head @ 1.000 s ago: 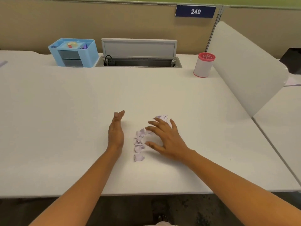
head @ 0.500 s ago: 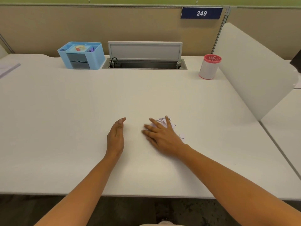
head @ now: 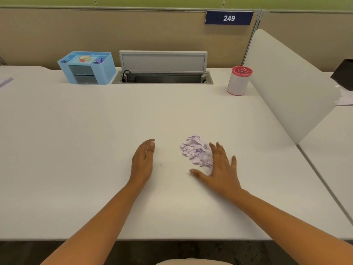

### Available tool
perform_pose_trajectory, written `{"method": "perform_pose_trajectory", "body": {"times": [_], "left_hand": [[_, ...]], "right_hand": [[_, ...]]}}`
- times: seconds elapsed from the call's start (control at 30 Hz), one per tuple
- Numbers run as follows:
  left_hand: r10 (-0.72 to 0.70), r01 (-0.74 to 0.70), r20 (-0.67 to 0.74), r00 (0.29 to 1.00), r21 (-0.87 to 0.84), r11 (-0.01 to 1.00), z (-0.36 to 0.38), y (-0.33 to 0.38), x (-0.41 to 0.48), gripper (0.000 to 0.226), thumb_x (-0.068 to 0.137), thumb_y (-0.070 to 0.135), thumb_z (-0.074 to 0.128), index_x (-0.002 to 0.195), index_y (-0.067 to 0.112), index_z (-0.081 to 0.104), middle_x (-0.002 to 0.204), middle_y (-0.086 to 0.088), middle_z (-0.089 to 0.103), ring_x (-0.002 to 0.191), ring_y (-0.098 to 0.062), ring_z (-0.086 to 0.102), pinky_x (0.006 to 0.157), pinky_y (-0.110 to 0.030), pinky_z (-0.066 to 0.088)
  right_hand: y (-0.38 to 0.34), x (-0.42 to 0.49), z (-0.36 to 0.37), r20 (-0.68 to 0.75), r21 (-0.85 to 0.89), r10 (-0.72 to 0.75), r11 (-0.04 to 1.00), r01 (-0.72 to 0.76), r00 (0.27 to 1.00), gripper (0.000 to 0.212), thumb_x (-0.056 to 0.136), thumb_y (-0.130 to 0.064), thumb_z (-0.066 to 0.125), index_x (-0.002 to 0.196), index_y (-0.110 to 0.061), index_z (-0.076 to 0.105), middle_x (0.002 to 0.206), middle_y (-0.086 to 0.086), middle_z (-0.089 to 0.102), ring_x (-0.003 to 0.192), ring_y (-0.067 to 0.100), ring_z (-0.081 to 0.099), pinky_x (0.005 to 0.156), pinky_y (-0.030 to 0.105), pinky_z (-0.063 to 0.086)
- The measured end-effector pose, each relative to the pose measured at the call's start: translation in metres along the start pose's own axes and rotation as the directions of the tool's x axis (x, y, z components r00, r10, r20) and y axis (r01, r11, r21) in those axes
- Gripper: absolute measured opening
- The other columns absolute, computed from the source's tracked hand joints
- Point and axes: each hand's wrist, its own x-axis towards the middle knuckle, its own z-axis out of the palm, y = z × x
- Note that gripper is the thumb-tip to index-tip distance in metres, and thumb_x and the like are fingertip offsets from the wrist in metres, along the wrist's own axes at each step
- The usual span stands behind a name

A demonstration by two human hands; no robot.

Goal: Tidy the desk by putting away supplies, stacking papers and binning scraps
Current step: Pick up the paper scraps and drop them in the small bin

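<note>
Toward the near edge of the table [head: 76, 169], two open hands flank a heap of lilac paper scraps [head: 196, 152].
The right hand [head: 222, 169] lies spread, fingers straight, against the heap's right side; the left hand [head: 142, 161] stands on edge, apart from it. A blue organiser [head: 86, 69] and a red-rimmed cup [head: 237, 83] sit at the far edge.

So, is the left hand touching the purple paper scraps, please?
No, the left hand rests on the desk apart from the purple paper scraps, with bare surface between them.
</note>
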Motion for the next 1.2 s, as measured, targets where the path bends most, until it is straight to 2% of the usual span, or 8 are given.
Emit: {"method": "perform_pose_trajectory", "body": {"times": [0.2,0.37,0.47,0.53,0.63,0.77,1.0,1.2], "left_hand": [[-0.11,0.09,-0.099,0.989,-0.193,0.977,-0.009,-0.008,0.012,0.036,0.1,0.037,0.031,0.122,0.025,0.056,0.123,0.017,0.047,0.118,-0.004,0.042,0.105,-0.023,0.029],[-0.115,0.08,-0.132,0.985,-0.243,0.967,-0.021,-0.018,0.017,0.027,0.1,0.035,0.034,0.11,0.031,0.058,0.121,0.011,0.054,0.104,-0.002,0.052,0.105,-0.031,0.037],[-0.045,0.022,-0.144,0.989,-0.157,0.987,-0.023,-0.018,0.015,0.029,0.1,0.033,0.035,0.116,0.026,0.058,0.122,0.015,0.052,0.116,-0.002,0.046,0.103,-0.021,0.031],[0.015,-0.027,-0.148,0.989,-0.081,0.996,-0.022,-0.015,0.013,0.033,0.1,0.029,0.035,0.122,0.017,0.058,0.121,0.014,0.052,0.116,0.001,0.043,0.099,-0.015,0.029],[0.065,-0.07,-0.14,0.988,-0.028,0.997,-0.02,-0.012,0.012,0.034,0.1,0.027,0.036,0.122,0.014,0.057,0.121,0.011,0.053,0.114,0.0,0.044,0.097,-0.014,0.03],[0.08,-0.079,-0.113,0.99,0.02,0.997,-0.019,-0.012,0.012,0.034,0.1,0.027,0.036,0.123,0.013,0.057,0.123,0.008,0.054,0.114,-0.001,0.044,0.097,-0.015,0.03],[0.133,-0.12,-0.03,0.991,0.277,0.953,-0.009,-0.015,0.015,0.035,0.099,0.029,0.039,0.123,0.013,0.058,0.131,-0.003,0.055,0.126,-0.018,0.045,0.111,-0.039,0.028],[0.089,-0.12,0.082,0.993,0.57,0.813,0.0,-0.021,0.02,0.045,0.097,0.042,0.033,0.137,0.022,0.042,0.148,0.006,0.035,0.142,-0.011,0.02,0.117,-0.036,0.002]], "right_hand": [[-0.016,0.025,0.009,0.076,-0.129,-0.061,0.989,0.071,0.995,0.096,0.07,-0.078,0.0,0.148,-0.024,-0.01,0.157,0.002,-0.012,0.145,0.015,-0.009,0.115,0.05,-0.004],[-0.028,0.065,0.009,0.065,-0.1,-0.067,0.992,0.073,0.996,0.063,0.097,-0.053,0.021,0.149,-0.027,-0.001,0.158,0.002,-0.009,0.146,0.018,-0.008,0.113,0.056,-0.004],[-0.034,0.071,0.008,-0.014,-0.115,-0.188,0.976,0.185,0.982,0.069,0.087,-0.066,0.007,0.148,-0.034,0.01,0.158,-0.002,0.0,0.146,0.016,-0.004,0.112,0.059,-0.002],[-0.045,0.06,0.01,-0.009,-0.081,-0.41,0.909,0.408,0.912,0.078,0.081,-0.074,0.001,0.146,-0.036,0.022,0.157,-0.005,0.01,0.145,0.014,0.001,0.113,0.059,-0.001],[-0.061,0.034,0.014,0.187,-0.015,-0.674,0.726,0.688,0.715,0.067,0.086,-0.068,0.02,0.145,-0.036,0.025,0.157,-0.009,0.006,0.143,0.007,-0.009,0.11,0.054,-0.013],[-0.06,0.028,0.011,0.378,-0.089,-0.713,0.607,0.79,0.59,0.058,0.091,-0.063,0.026,0.145,-0.042,0.019,0.157,-0.011,-0.009,0.141,0.01,-0.024,0.106,0.054,-0.024],[-0.037,0.057,0.002,0.347,-0.298,-0.535,0.716,0.631,0.77,0.077,0.079,-0.072,0.0,0.148,-0.038,0.005,0.156,-0.009,-0.016,0.138,0.011,-0.028,0.108,0.058,-0.021],[-0.011,0.083,-0.009,0.183,-0.4,-0.38,0.814,0.422,0.906,0.112,0.06,-0.076,-0.033,0.15,-0.024,0.01,0.158,-0.004,-0.009,0.144,0.014,-0.016,0.108,0.058,-0.017]]}}
